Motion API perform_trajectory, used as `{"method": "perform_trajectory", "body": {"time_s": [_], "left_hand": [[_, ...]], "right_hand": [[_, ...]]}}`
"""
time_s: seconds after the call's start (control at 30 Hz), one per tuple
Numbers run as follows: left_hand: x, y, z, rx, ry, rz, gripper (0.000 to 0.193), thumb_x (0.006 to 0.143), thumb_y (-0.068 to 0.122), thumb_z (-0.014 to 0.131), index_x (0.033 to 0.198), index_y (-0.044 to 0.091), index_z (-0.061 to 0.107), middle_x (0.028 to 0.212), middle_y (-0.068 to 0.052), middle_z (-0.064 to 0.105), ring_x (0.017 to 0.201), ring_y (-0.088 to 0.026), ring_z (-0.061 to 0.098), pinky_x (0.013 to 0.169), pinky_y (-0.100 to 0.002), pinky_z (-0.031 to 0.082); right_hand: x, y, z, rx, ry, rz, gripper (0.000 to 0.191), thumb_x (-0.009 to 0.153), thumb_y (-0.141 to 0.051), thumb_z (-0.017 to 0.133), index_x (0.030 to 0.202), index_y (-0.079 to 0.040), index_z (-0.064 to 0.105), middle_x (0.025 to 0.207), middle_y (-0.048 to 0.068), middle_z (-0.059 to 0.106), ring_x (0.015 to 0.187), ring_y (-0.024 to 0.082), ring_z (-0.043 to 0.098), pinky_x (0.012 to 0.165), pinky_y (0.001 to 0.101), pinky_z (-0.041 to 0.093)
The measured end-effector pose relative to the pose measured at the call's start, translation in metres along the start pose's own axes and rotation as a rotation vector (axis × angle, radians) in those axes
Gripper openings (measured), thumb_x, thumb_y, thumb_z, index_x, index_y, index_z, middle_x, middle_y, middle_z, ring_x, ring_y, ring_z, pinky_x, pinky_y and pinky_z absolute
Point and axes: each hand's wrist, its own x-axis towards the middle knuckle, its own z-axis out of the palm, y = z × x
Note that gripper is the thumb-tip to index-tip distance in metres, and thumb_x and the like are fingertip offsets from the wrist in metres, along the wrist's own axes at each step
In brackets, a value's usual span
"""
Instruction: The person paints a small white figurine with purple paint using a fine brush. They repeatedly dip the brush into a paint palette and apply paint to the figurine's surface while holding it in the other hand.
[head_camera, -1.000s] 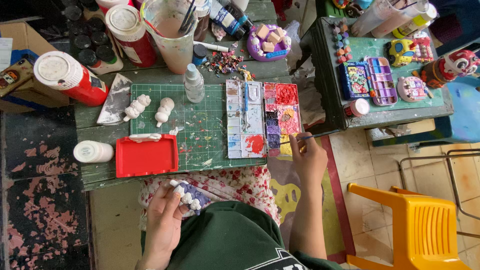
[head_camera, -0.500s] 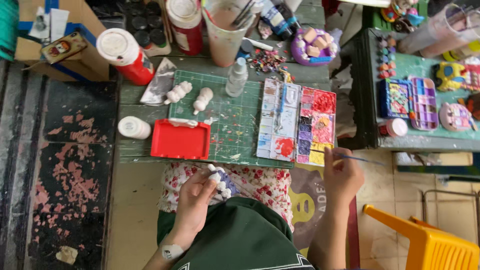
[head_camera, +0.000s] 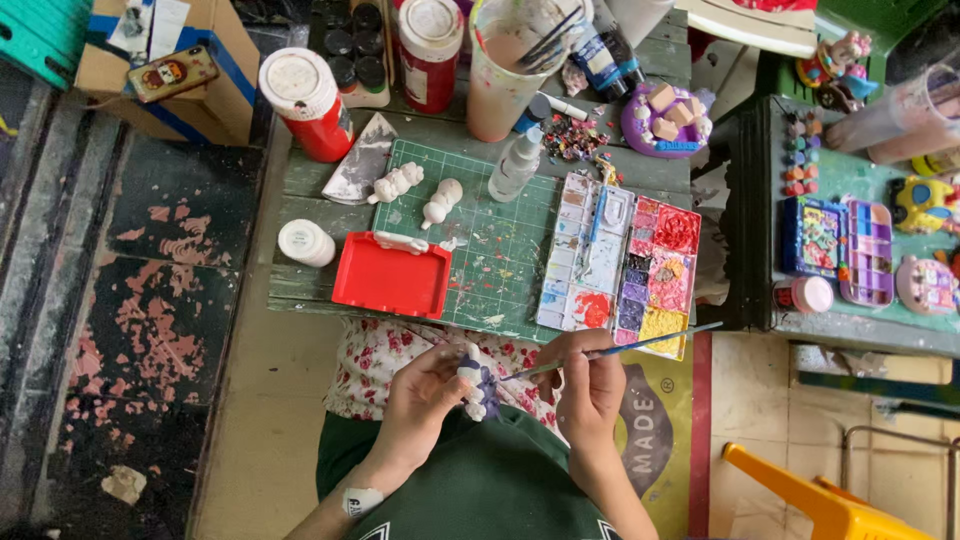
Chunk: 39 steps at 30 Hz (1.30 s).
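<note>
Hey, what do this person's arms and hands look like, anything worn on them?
Both hands, left and right, are bare, with no gloves or rings visible. The forearms are uncovered, no sleeves showing. A small white round-faced wristwatch sits on the left wrist.

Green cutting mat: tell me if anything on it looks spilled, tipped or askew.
Two unpainted white figurines lie tipped on their sides on the green cutting mat, which is flecked with paint. The red tray overhangs its left edge.

You see a matt white plaster-like figurine (head_camera: 474, 383), a glossy red plastic tray (head_camera: 392, 277), a paint-flecked green rubbery cutting mat (head_camera: 480, 240), a smeared plastic palette (head_camera: 620, 262), worn planks of a wooden table (head_camera: 300, 200), and flowered cloth (head_camera: 375, 360).
</note>
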Motion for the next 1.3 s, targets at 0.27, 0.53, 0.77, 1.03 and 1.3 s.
{"method": "perform_trajectory", "body": {"time_s": [0.27, 0.53, 0.77, 1.03, 1.3], "left_hand": [[-0.002, 0.004, 0.005, 0.015, -0.049, 0.046, 0.036, 0.095, 0.01, 0.072, 0.126, -0.005, 0.063, 0.107, -0.007, 0.072, 0.094, -0.012, 0.066, 0.082, -0.03, 0.057], [-0.005, 0.003, 0.006, 0.072, -0.027, -0.009, 0.043, 0.095, 0.016, 0.072, 0.131, -0.004, 0.063, 0.103, -0.005, 0.072, 0.091, -0.008, 0.064, 0.081, -0.026, 0.053], [-0.009, 0.002, 0.007, 0.081, -0.03, -0.029, 0.038, 0.098, 0.014, 0.072, 0.129, -0.007, 0.065, 0.102, -0.005, 0.071, 0.09, -0.007, 0.061, 0.079, -0.024, 0.05], [-0.008, 0.014, 0.014, 0.086, -0.042, -0.04, 0.035, 0.097, 0.014, 0.07, 0.126, -0.005, 0.064, 0.104, -0.006, 0.07, 0.093, -0.009, 0.063, 0.08, -0.024, 0.053], [-0.009, 0.013, 0.014, 0.048, -0.038, -0.037, 0.033, 0.097, 0.012, 0.07, 0.126, -0.004, 0.063, 0.102, -0.005, 0.069, 0.091, -0.006, 0.061, 0.076, -0.023, 0.05]], "right_hand": [[-0.002, 0.001, 0.001, -0.044, -0.055, -0.011, 0.013, 0.112, -0.015, 0.041, 0.106, -0.006, 0.047, 0.092, 0.014, 0.067, 0.068, 0.011, 0.057, 0.054, 0.0234, 0.047], [-0.007, 0.001, -0.004, 0.013, -0.146, -0.035, 0.017, 0.114, -0.019, 0.042, 0.107, -0.005, 0.049, 0.089, 0.012, 0.063, 0.067, 0.009, 0.049, 0.061, 0.0234, 0.044], [-0.01, -0.003, -0.005, -0.027, -0.153, -0.022, 0.016, 0.113, -0.018, 0.043, 0.108, -0.004, 0.049, 0.091, 0.014, 0.064, 0.067, 0.01, 0.051, 0.061, 0.0236, 0.044], [-0.007, -0.008, -0.003, -0.123, -0.194, -0.061, 0.012, 0.111, -0.012, 0.046, 0.108, -0.002, 0.053, 0.089, 0.013, 0.068, 0.063, 0.008, 0.052, 0.058, 0.023, 0.045], [-0.009, -0.006, -0.002, -0.125, -0.179, -0.05, 0.011, 0.109, -0.009, 0.046, 0.108, -0.001, 0.054, 0.09, 0.014, 0.069, 0.064, 0.008, 0.055, 0.057, 0.0224, 0.046]]}}
